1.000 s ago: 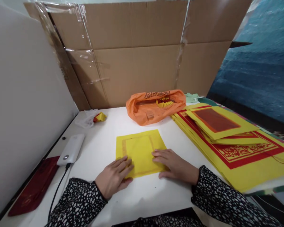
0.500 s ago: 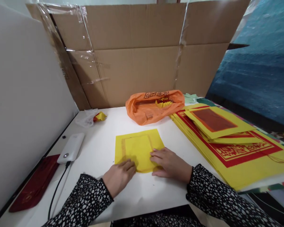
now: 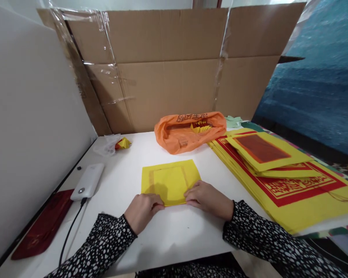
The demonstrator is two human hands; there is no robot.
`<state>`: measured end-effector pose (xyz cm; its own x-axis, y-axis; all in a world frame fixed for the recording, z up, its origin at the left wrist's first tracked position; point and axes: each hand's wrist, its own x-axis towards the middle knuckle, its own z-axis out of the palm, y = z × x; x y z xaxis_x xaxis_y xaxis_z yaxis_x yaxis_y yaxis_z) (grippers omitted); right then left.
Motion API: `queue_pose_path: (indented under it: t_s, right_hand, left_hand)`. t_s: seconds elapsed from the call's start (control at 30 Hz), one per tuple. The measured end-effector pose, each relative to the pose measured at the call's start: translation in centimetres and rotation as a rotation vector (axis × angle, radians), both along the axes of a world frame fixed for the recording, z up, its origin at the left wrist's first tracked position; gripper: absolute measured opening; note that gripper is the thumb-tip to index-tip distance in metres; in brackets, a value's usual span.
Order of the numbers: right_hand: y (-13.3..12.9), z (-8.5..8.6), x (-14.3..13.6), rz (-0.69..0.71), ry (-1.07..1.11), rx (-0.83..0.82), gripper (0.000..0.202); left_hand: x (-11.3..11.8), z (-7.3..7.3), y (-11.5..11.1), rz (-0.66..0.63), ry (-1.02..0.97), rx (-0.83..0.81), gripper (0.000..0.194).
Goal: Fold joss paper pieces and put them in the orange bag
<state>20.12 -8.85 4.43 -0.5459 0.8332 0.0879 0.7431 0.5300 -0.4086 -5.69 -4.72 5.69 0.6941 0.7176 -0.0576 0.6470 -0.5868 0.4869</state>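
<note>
A yellow paper sheet (image 3: 169,179) lies on the white tabletop, its print showing faintly through as a frame. At the sheet's near left corner, my left hand (image 3: 143,210) is closed, the near edge pinched between thumb and fingers. My right hand (image 3: 207,197) pinches the near right part of that same edge. Between the hands the near edge looks slightly raised or turned up. The undersides of the fingers are hidden.
Behind the sheet sits an orange plastic bag (image 3: 176,143) with folded yellow-red paper inside. Stacked yellow sheets with red print (image 3: 249,193) fill the right side. On the left are a white power bank (image 3: 88,180), a dark red packet (image 3: 43,227) and a small folded paper piece (image 3: 124,143).
Both hands have gone from lying flatter on the sheet to pinching its near edge. That edge now sits slightly farther from me.
</note>
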Motion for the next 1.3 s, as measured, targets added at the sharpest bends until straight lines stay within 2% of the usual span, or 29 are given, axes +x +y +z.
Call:
queue_pose_path:
  t_s: [0.3,0.63,1.07,1.3]
  right_hand:
    - [1.3,0.2,-0.3,-0.088,0.059,-0.095,0.021]
    - [1.7,0.3,-0.7,-0.177,0.048,-0.122,0.013]
    - [1.9,0.6,-1.0,-0.171,0.018,-0.164,0.015]
    - [1.9,0.9,-1.1,-0.174,-0.027,-0.205,0.017]
  left_hand:
    - [-0.2,0.4,1.3,0.044,-0.035,-0.145,0.022]
    - [-0.5,0.4,2.2,-0.025,-0.071,-0.243,0.012]
    - [-0.8,0.3,2.5,-0.057,-0.028,-0.197,0.015]
    - [-0.6,0.0,2.7,-0.054,-0.072,-0.273,0.015]
